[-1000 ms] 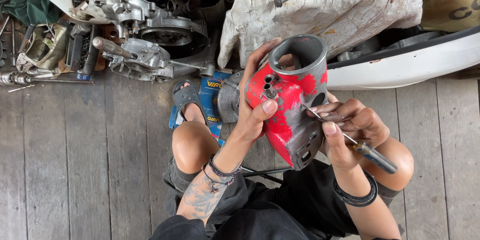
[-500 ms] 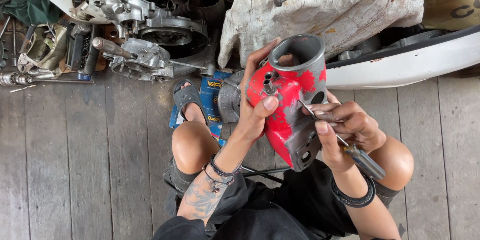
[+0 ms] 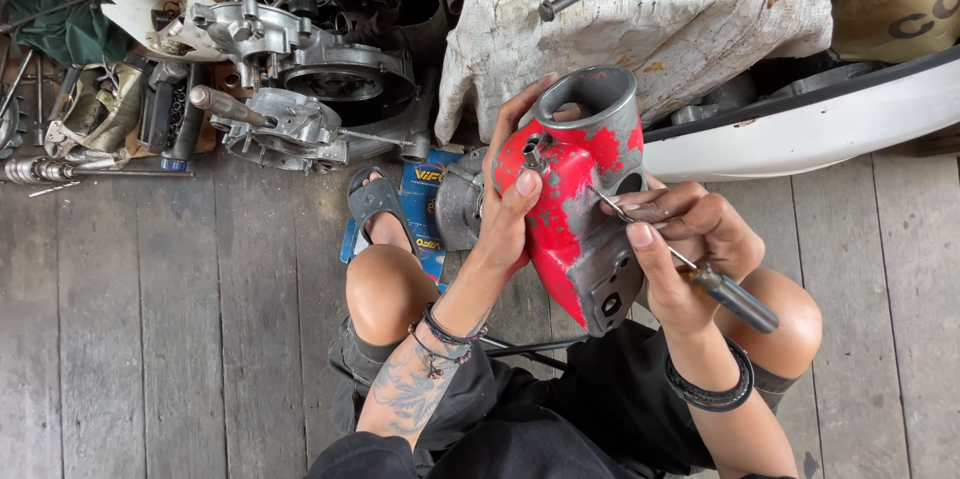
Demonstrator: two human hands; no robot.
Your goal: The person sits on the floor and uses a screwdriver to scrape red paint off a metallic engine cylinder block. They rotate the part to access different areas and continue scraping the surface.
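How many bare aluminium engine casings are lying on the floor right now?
2. One silver engine casing with a round opening lies at the upper left; a second silver casing with a protruding shaft lies just in front of it. More may be hidden in the clutter.

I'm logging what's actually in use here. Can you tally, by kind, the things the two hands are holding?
Red and grey metal housing, in the left hand: 1
Thin screwdriver, in the right hand: 1
Total: 2

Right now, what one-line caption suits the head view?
Left hand grips a red and grey metal housing while right hand works a screwdriver against it.
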